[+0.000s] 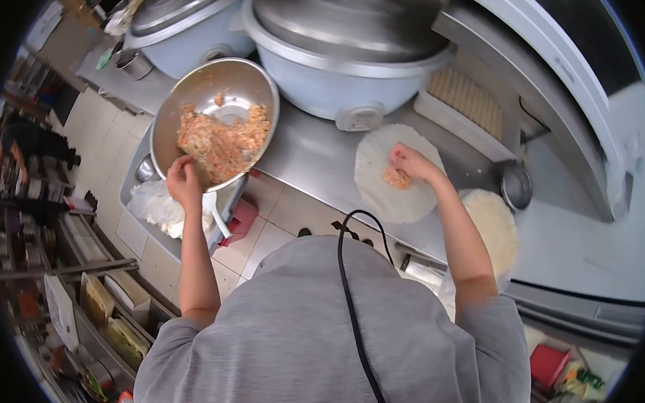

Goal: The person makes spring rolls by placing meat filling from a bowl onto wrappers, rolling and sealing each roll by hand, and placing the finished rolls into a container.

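Note:
A metal bowl [168,113] with orange-and-white minced filling [227,145] is tilted at the left of the counter. At its lower rim is my left hand [183,182], its fingers closed on the edge. A round, pale dough sheet [376,149] lies flat on the steel counter, with a small heap of filling [395,178] near its middle. My right hand [406,162] is just above that heap, fingers curled together; what they hold, if anything, is hidden. To the right lies a stack of round pale sheets [493,225].
Two large lidded cookers [329,74], [174,44] stand behind. A tray of rolls [465,99] and a small metal bowl [516,185] are at the right. A grey tub [167,241] with white contents sits below the bowl. Another person [39,143] is at far left.

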The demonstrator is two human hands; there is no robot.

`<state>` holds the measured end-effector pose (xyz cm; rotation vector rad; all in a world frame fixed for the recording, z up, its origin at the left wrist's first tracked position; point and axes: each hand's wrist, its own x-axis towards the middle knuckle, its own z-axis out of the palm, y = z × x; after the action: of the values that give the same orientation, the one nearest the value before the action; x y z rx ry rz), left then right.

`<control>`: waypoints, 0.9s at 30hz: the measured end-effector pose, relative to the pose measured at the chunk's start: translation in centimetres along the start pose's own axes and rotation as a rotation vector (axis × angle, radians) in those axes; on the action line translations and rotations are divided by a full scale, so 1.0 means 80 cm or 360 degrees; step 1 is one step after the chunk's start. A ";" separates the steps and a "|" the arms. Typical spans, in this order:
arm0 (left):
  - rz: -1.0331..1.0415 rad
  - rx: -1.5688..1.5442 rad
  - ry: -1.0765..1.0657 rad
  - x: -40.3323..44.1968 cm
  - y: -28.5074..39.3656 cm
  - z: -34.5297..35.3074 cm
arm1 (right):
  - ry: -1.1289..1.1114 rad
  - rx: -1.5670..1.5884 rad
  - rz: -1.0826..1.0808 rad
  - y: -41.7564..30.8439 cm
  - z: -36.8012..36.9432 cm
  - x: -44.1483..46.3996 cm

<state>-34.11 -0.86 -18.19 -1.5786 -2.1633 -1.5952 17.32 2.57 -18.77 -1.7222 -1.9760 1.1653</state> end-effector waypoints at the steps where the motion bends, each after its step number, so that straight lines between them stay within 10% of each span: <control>1: 0.0006 0.0022 -0.0019 0.001 -0.001 -0.001 | 0.0019 0.0155 -0.0018 0.009 -0.004 0.003; 13: 0.0006 -0.0002 0.0039 -0.002 0.000 0.002 | -0.0269 0.0275 -0.0687 -0.279 0.016 0.076; 27: 0.0052 0.0184 0.0075 -0.006 0.028 -0.011 | -0.0960 -0.1325 -0.0869 -0.336 0.252 0.201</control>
<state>-32.69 -1.93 -16.45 -1.5195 -2.1521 -1.4546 -19.09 10.42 -17.28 -0.9474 -3.3583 0.7373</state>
